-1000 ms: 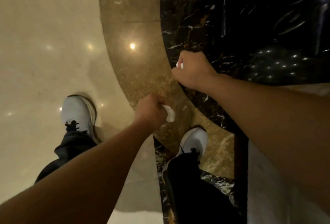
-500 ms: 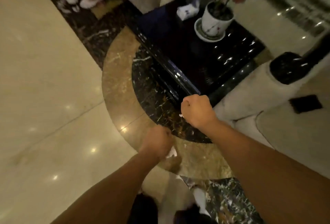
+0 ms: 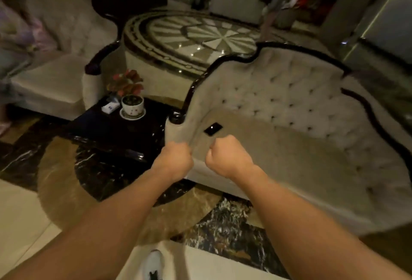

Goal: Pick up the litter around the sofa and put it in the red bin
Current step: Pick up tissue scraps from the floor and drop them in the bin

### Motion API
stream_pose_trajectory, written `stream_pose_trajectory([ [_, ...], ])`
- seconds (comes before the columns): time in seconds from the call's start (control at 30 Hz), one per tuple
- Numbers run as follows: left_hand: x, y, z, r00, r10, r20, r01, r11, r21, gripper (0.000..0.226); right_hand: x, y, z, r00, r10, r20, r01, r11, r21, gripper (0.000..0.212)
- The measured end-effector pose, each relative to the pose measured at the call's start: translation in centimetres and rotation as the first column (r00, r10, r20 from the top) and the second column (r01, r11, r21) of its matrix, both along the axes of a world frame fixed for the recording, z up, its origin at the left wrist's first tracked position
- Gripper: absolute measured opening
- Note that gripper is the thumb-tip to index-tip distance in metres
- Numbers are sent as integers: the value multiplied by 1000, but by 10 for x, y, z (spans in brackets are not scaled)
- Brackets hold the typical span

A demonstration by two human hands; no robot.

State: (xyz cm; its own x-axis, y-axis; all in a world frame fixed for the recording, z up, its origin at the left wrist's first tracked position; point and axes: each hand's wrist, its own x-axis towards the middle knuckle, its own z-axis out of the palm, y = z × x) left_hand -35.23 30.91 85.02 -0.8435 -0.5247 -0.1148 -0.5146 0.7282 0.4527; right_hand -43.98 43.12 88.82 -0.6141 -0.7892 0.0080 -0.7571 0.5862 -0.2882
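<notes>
My left hand (image 3: pixel 176 159) and my right hand (image 3: pixel 225 157) are both closed fists, held side by side at the front left corner of the cream tufted sofa (image 3: pixel 289 105). The white paper scraps seen in both fists in the earlier frames are now hidden inside them. No red bin is in view.
A black phone (image 3: pixel 213 128) lies on the sofa seat just beyond my fists. To the left, a glossy black side table (image 3: pixel 100 128) carries a potted plant (image 3: pixel 132 103) and a white tissue pack (image 3: pixel 110 107). A second sofa (image 3: pixel 51 74) stands far left. People stand at the back (image 3: pixel 274 5).
My view has lifted from the marble floor up to the sofa. Both fists stayed closed and drew closer together; the white scraps no longer show.
</notes>
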Motion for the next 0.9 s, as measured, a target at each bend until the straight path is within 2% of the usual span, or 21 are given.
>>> stream_pose_trajectory([
  [0.1, -28, 87, 41, 984, -170, 47, 174, 978, -116, 22, -3, 100, 35, 985, -165, -46, 167, 985, 47, 33],
  [0.23, -62, 183, 82, 912, -409, -22, 397, 897, -194, 18, -16, 218, 66, 914, -394, -100, 401, 914, 57, 30],
  [0.43, -124, 301, 117, 766, -642, -39, 615, 748, -249, 23, -25, 367, 95, 756, -624, -199, 642, 766, 35, 29],
  [0.47, -145, 331, 120, 717, -696, -48, 666, 703, -251, 22, -27, 400, 97, 703, -671, -235, 698, 715, 45, 28],
  [0.57, -178, 356, 122, 674, -737, -49, 701, 659, -274, 16, -32, 435, 99, 662, -704, -256, 742, 664, 91, 27],
  [0.63, -206, 385, 124, 618, -784, -64, 755, 614, -232, 16, -43, 465, 98, 578, -774, -258, 812, 578, 86, 28],
  [0.73, -242, 422, 128, 517, -855, -34, 837, 513, -190, 18, -58, 500, 98, 484, -839, -249, 873, 481, 74, 26],
  [0.9, -301, 496, 125, 310, -947, -87, 934, 320, -157, 7, -86, 544, 97, 343, -913, -222, 936, 352, -1, 25],
])
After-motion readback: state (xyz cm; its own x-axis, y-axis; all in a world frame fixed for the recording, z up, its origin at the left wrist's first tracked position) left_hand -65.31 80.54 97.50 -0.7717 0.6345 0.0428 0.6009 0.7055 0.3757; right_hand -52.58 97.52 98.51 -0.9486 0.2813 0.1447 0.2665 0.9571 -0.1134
